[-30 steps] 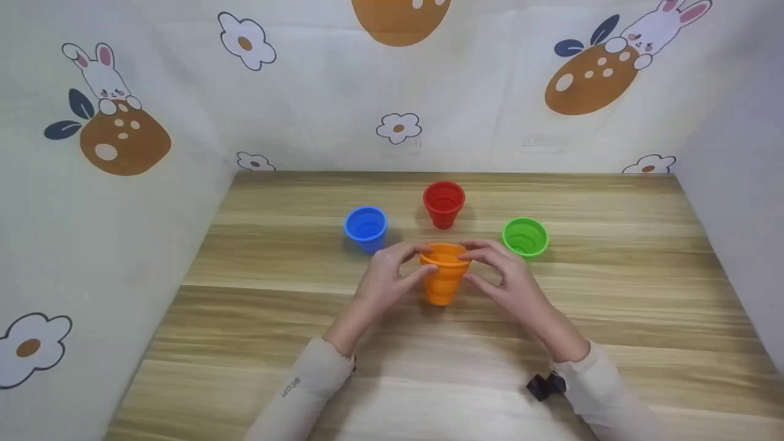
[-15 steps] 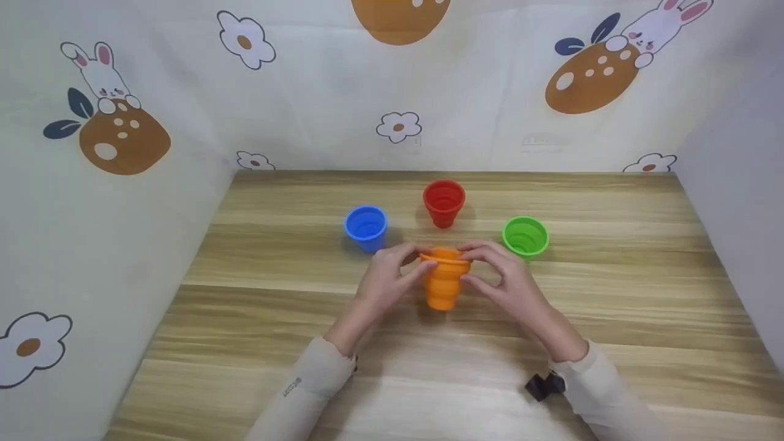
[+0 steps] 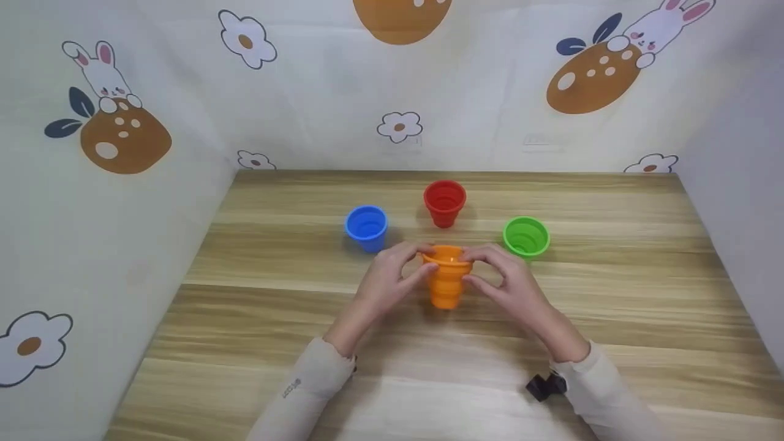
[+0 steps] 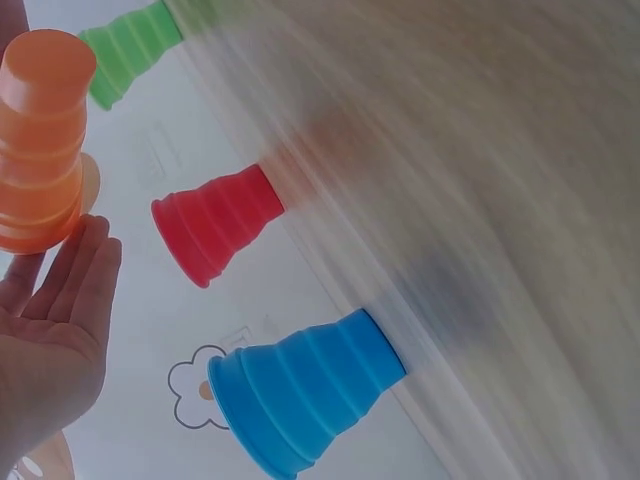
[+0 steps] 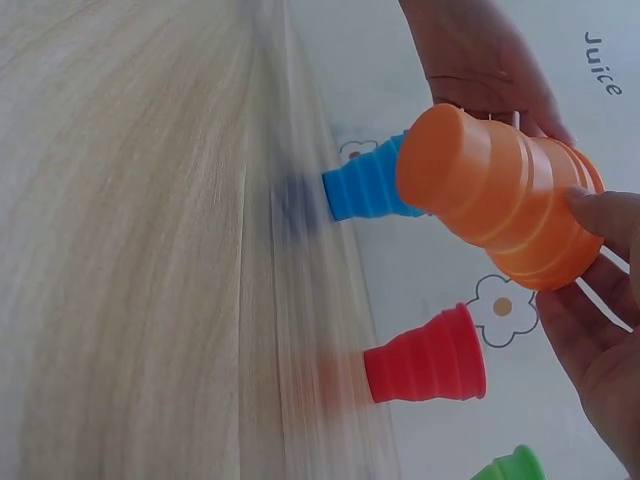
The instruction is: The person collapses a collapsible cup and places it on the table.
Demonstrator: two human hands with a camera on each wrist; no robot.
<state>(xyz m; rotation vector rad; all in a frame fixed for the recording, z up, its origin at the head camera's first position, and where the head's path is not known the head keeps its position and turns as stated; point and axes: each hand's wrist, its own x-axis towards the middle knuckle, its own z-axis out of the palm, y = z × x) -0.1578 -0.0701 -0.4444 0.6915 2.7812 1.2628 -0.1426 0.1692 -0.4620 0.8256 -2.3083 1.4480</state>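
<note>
Between both hands is an orange ribbed cup [image 3: 446,285], its wide rim up and its narrow base lifted off the table. My left hand [image 3: 387,278] pinches the rim from the left, thumb in front and fingers behind. From the right, my right hand [image 3: 511,278] pinches the same rim with thumb and fingers. In the left wrist view the orange cup [image 4: 42,140] shows its base and side above the left hand [image 4: 60,340]. The right wrist view has the orange cup [image 5: 500,195] between the two hands, the right hand's thumb on its side.
Behind the hands stand a blue cup [image 3: 366,228] at left, a red cup [image 3: 444,203] in the middle and a green cup [image 3: 526,236] at right, all upright on the wooden table [image 3: 275,343]. Patterned white walls [image 3: 318,92] enclose the table's back and sides.
Held in both hands throughout, the orange cup tilts slightly and shifts a little to the right. The hands stay nearly in place, and the other cups have not moved.
</note>
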